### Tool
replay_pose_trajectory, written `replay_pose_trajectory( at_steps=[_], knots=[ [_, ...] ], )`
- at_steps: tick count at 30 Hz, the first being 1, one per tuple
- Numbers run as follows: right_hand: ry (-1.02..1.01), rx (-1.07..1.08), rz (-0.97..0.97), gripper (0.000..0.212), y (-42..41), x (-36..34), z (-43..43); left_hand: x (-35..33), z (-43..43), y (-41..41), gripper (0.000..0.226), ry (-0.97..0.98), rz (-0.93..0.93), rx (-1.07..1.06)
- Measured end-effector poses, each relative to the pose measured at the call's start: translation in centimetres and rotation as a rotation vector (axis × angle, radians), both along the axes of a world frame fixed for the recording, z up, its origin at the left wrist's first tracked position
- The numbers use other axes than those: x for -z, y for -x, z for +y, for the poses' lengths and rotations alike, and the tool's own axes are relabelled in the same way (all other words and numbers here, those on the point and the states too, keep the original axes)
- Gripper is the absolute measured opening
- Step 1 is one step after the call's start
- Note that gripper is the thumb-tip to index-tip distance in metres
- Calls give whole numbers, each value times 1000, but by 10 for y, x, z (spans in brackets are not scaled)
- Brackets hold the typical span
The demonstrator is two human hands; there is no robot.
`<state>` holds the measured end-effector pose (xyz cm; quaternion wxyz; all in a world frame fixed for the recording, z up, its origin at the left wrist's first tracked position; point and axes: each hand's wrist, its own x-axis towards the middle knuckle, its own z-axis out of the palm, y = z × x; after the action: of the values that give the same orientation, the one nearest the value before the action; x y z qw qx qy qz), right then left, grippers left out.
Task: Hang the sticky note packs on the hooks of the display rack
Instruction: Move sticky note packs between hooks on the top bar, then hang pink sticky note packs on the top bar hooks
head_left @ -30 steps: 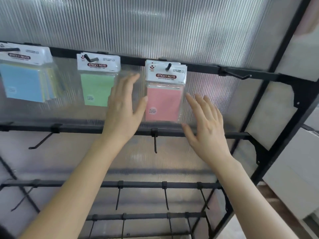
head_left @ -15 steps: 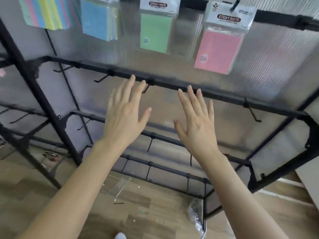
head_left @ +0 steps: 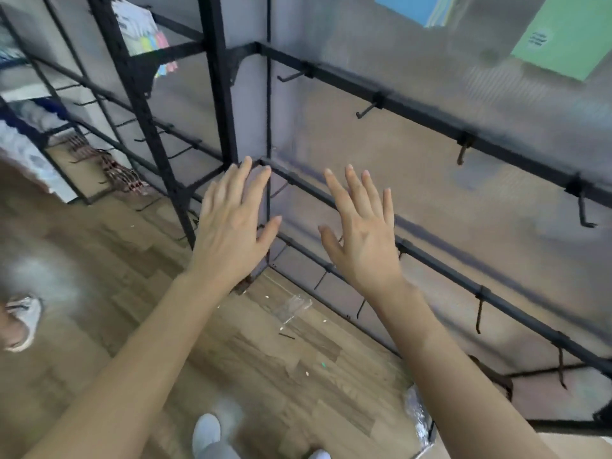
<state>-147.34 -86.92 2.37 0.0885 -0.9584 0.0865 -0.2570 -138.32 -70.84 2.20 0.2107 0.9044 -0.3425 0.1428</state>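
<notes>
Left hand (head_left: pixel 231 223) and right hand (head_left: pixel 361 240) drop below the green pack (head_left: pixel 563 38), each grip apart and empty, so they need another pack.

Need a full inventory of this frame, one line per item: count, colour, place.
display rack: one, black metal, centre to right
hooks: many, black, along the rack's bars; lower rows bare
green sticky note pack: one, top right, cut off by the edge
blue sticky note pack: one, top edge, left of the green
multicolour sticky note pack: one, top left
plastic wrappers: two, clear, on the floor
floor: brown wood
shoe: one, pale, left edge
own shoes: two, white, bottom edge
left hand: open, empty, before the rack
right hand: open, empty, beside it
</notes>
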Motion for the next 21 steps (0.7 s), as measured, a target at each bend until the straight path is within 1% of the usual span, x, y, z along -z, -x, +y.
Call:
replay_pose_trajectory(
  at_steps=[6, 10, 17, 21],
  knots=[
    [-4, -110, 67, 63, -82, 20, 75, 13, 91, -73, 62, -41, 50, -113],
    [-46, -193, 102, 63, -137, 32, 132, 19, 149, -117, 62, -74, 87, -176],
    [-91, -329, 143, 66, -200, 44, 197, 40, 211, -163, 65, -88, 152, -268],
    [-69, -387, 183, 67, -228, 54, 217, 51, 230, -182, 64, -88, 217, -317]
  ],
)
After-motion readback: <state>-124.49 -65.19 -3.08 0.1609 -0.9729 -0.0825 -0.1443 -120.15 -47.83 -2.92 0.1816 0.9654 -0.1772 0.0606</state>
